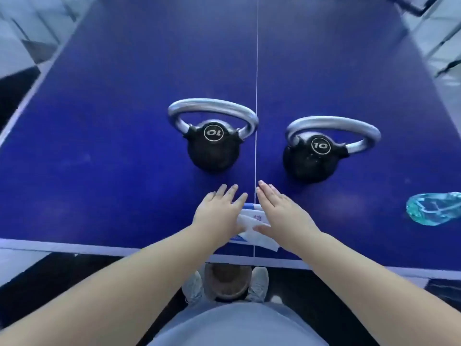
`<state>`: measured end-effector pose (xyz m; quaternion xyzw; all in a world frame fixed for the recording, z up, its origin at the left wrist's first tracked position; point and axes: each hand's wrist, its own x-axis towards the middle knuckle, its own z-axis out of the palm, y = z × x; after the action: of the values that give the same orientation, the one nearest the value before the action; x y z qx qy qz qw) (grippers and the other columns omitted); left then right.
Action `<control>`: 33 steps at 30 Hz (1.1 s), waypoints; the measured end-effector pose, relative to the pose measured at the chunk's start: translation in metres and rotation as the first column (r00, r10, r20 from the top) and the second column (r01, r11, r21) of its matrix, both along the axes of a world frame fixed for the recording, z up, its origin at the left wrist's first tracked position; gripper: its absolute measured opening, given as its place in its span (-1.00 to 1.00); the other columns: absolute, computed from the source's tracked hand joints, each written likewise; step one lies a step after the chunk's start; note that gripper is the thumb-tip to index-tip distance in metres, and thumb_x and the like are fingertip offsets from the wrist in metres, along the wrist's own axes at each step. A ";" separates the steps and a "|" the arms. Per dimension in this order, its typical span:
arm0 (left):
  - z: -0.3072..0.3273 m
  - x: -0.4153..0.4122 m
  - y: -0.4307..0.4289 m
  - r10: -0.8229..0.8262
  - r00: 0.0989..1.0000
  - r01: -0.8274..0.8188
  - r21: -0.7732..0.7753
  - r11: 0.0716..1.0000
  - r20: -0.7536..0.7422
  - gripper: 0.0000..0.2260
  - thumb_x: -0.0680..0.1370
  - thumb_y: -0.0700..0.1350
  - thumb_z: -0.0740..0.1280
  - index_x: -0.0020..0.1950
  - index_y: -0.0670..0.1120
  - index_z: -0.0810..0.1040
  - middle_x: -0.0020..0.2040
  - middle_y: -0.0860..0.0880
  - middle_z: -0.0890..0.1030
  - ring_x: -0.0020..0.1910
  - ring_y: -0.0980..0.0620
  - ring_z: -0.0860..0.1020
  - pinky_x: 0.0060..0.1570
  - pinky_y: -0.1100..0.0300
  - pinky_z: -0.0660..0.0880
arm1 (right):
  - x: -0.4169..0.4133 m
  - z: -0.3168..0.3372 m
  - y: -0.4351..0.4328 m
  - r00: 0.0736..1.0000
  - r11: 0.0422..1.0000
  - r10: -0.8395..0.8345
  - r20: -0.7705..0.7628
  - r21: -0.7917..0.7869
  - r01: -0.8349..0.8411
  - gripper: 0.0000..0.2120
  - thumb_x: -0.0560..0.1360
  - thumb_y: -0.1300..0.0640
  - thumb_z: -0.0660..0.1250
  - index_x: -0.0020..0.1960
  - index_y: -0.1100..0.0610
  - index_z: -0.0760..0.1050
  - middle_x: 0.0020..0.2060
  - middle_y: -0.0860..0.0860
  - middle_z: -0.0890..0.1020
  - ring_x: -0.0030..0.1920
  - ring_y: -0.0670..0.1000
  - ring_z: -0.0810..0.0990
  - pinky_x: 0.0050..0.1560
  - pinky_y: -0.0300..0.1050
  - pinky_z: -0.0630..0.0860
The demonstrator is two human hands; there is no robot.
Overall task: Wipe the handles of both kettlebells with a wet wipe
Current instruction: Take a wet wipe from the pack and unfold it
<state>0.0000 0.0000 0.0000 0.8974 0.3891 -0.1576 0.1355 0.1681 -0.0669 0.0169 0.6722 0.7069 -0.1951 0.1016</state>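
Here, two hands hover over a wet wipe pack [252,222] at the blue tabletop's [112,151] near edge.
Left hand [217,212] and right hand [282,211] spread flat, fingers open; left kettlebell [213,146] and right kettlebell [313,158] stand just beyond, handles untouched.

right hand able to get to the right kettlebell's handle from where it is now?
Probably yes. The right hand is open over the wipe packet, and only bare blue table lies between it and the right kettlebell; its handle sits unobstructed on the far side.
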 end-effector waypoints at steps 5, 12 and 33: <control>-0.014 -0.004 0.000 0.095 0.993 -0.087 -0.106 0.991 0.076 -0.62 0.57 0.03 0.26 0.38 0.02 0.43 0.55 0.03 0.26 0.45 0.01 0.31 0.30 0.08 0.32 | 0.002 -0.027 -0.003 0.999 0.997 -0.013 -0.048 0.076 0.017 -0.48 0.48 0.06 0.46 0.39 0.18 0.45 0.52 0.09 0.30 0.43 0.12 0.39 0.18 0.03 0.51; -0.011 -0.007 0.010 0.256 0.929 -0.215 -0.173 0.961 0.268 -0.91 0.51 -0.05 0.37 -0.02 0.01 0.62 0.28 0.12 0.55 0.20 0.03 0.47 0.07 0.09 0.51 | 0.006 -0.033 0.010 0.999 0.987 -0.035 0.005 0.155 0.034 -0.85 0.44 0.10 0.48 -0.03 0.10 0.62 -0.05 0.00 0.56 -0.11 0.06 0.48 -0.24 -0.05 0.53; 0.148 -0.015 0.176 0.459 0.386 -0.326 -0.347 0.879 0.800 -0.83 0.51 0.04 0.42 0.03 0.10 0.49 -0.24 0.10 0.70 -0.34 0.17 0.62 -0.32 0.21 0.56 | -0.041 0.097 0.124 0.393 0.768 -0.292 -0.872 0.032 0.640 -0.81 0.56 0.08 0.36 0.12 -0.16 0.52 -0.29 -0.04 0.69 -0.23 -0.08 0.67 -0.19 -0.23 0.52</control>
<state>-0.0152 0.1756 0.1482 0.7227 0.4568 0.3250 0.4043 0.1276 0.0573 0.1136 0.6764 0.4669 -0.3735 -0.4300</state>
